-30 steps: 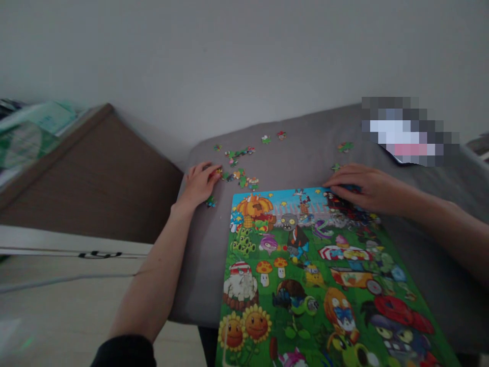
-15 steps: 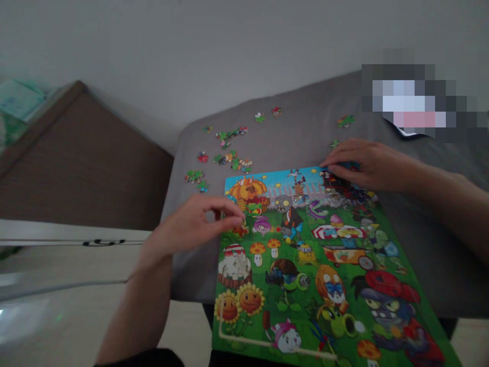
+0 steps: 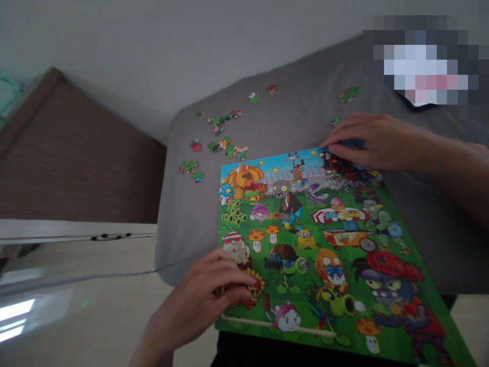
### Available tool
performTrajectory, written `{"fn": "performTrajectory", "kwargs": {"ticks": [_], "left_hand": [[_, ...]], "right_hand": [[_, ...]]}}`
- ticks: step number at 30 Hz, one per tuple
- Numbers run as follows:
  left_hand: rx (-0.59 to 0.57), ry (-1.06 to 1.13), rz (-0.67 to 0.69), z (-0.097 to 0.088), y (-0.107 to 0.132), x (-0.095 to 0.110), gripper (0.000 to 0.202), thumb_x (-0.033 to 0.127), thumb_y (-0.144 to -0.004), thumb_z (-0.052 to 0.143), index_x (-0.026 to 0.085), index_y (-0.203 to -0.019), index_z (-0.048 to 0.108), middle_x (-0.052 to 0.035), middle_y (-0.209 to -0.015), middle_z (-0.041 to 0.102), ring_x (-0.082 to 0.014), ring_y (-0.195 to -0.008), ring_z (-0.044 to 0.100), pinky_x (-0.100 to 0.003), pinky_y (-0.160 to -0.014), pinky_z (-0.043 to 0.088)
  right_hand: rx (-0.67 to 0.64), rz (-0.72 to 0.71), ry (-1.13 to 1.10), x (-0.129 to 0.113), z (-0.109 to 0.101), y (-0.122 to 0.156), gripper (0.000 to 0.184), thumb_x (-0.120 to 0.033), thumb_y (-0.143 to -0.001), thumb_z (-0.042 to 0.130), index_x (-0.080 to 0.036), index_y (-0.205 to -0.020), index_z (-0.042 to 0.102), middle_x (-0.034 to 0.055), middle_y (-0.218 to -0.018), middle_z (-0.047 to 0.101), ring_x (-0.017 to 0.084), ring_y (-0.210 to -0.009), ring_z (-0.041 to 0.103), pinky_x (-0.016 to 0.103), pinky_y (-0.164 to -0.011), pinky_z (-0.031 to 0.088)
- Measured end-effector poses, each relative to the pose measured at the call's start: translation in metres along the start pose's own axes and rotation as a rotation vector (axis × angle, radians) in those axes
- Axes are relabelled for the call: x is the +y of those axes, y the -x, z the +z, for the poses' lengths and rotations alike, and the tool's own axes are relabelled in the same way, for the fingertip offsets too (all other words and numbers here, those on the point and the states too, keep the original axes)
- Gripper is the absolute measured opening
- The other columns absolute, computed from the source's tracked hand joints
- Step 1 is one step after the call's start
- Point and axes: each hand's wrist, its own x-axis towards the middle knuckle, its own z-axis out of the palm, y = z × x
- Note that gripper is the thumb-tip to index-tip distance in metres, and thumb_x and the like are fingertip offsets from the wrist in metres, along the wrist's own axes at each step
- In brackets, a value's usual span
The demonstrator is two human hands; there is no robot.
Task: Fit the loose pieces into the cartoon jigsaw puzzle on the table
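A jigsaw puzzle board [image 3: 284, 280] with a colourful cartoon scene of plants and zombies lies tilted over the near edge of the grey surface. Over its lower left part, my left hand [image 3: 214, 290] pinches a small reddish puzzle piece [image 3: 250, 302] between thumb and fingers, above the sunflower picture. Whether that piece touches the board I cannot tell. At the far edge, my right hand [image 3: 374, 140] grips the board at its upper right, thumb and fingers together. A pale thin strip [image 3: 278, 325] runs along the near left part of the board.
Several loose puzzle pieces [image 3: 229, 148] lie in clusters beyond the board's far left corner. Others, such as a green and red piece [image 3: 349, 94], lie farther back. A blurred-out object [image 3: 420, 66] stands at the back right. A brown cabinet [image 3: 84, 158] is at left.
My left hand has moved from the board's left middle down toward its near left corner, still pinching a piece. My right hand stays at the far edge. The camera view has shifted slightly.
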Motion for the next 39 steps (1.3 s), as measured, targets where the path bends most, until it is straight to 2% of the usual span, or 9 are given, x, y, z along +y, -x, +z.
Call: {"fn": "performTrajectory", "kwargs": {"ticks": [4, 8, 12, 17, 21, 25, 32, 39], "left_hand": [[0.056, -0.020, -0.085, -0.019, 0.017, -0.010, 0.011, 0.037, -0.097, 0.071, 0.033, -0.104, 0.079, 0.0024, -0.091, 0.079, -0.0154, -0.085, 0.069, -0.025, -0.076, 0.056], [0.046, -0.005, -0.141, -0.028, 0.032, -0.014, 0.009, 0.032, -0.095, 0.074, 0.035, -0.100, 0.080, 0.0035, -0.087, 0.077, -0.0139, -0.080, 0.071, -0.022, -0.070, 0.056], [0.081, 0.008, -0.138, -0.022, 0.039, -0.017, 0.011, 0.029, -0.093, 0.075, 0.037, -0.100, 0.079, 0.0057, -0.085, 0.076, -0.0122, -0.078, 0.070, -0.020, -0.070, 0.055], [0.127, -0.006, -0.177, -0.010, 0.034, -0.019, 0.006, 0.036, -0.092, 0.077, 0.032, -0.096, 0.078, 0.0039, -0.085, 0.075, -0.0136, -0.078, 0.070, -0.023, -0.070, 0.054], [0.149, -0.053, -0.126, -0.005, 0.028, -0.018, 0.008, 0.036, -0.094, 0.075, 0.030, -0.090, 0.076, 0.0052, -0.083, 0.074, -0.0123, -0.079, 0.069, -0.022, -0.072, 0.053], [0.175, -0.103, -0.081, -0.001, 0.024, -0.019, 0.006, 0.036, -0.096, 0.073, 0.031, -0.094, 0.075, 0.0044, -0.089, 0.072, -0.0128, -0.084, 0.068, -0.023, -0.074, 0.053], [0.195, -0.125, -0.084, 0.004, 0.021, -0.025, 0.012, 0.043, -0.097, 0.071, 0.032, -0.103, 0.072, 0.0032, -0.096, 0.069, -0.0147, -0.090, 0.066, -0.026, -0.077, 0.053], [0.199, -0.104, -0.107, 0.003, 0.020, -0.027, 0.010, 0.034, -0.094, 0.076, 0.030, -0.101, 0.071, 0.0024, -0.094, 0.068, -0.0163, -0.090, 0.065, -0.028, -0.078, 0.051]], "right_hand": [[0.010, -0.017, 0.006, 0.002, 0.001, 0.000, 0.043, -0.044, -0.099, 0.041, -0.020, -0.100, 0.078, 0.0103, -0.100, 0.078, 0.027, -0.096, 0.070, 0.047, -0.095, 0.052], [-0.004, -0.007, 0.002, 0.004, 0.001, 0.001, 0.041, -0.043, -0.098, 0.042, -0.022, -0.099, 0.077, 0.0101, -0.100, 0.078, 0.027, -0.096, 0.070, 0.048, -0.095, 0.052], [0.009, -0.021, 0.010, 0.004, 0.001, 0.001, 0.044, -0.044, -0.099, 0.040, -0.020, -0.099, 0.077, 0.0119, -0.098, 0.077, 0.029, -0.094, 0.070, 0.049, -0.092, 0.052], [0.010, -0.039, 0.036, 0.005, 0.002, 0.001, 0.045, -0.044, -0.100, 0.039, -0.019, -0.100, 0.076, 0.0115, -0.098, 0.077, 0.028, -0.094, 0.070, 0.049, -0.091, 0.053], [0.015, -0.047, 0.042, 0.006, 0.002, 0.001, 0.042, -0.043, -0.100, 0.040, -0.021, -0.100, 0.076, 0.0097, -0.098, 0.077, 0.027, -0.094, 0.070, 0.048, -0.091, 0.054], [0.014, -0.059, 0.040, 0.008, 0.002, 0.002, 0.038, -0.042, -0.101, 0.042, -0.023, -0.101, 0.075, 0.0079, -0.100, 0.077, 0.025, -0.096, 0.070, 0.046, -0.093, 0.053], [0.038, -0.088, 0.018, 0.011, 0.004, 0.001, 0.036, -0.041, -0.101, 0.043, -0.024, -0.099, 0.075, 0.0063, -0.098, 0.077, 0.023, -0.094, 0.070, 0.045, -0.092, 0.053], [0.066, -0.107, 0.011, 0.012, 0.007, 0.002, 0.037, -0.041, -0.102, 0.044, -0.023, -0.100, 0.076, 0.0071, -0.097, 0.077, 0.022, -0.092, 0.070, 0.045, -0.090, 0.054]]}}
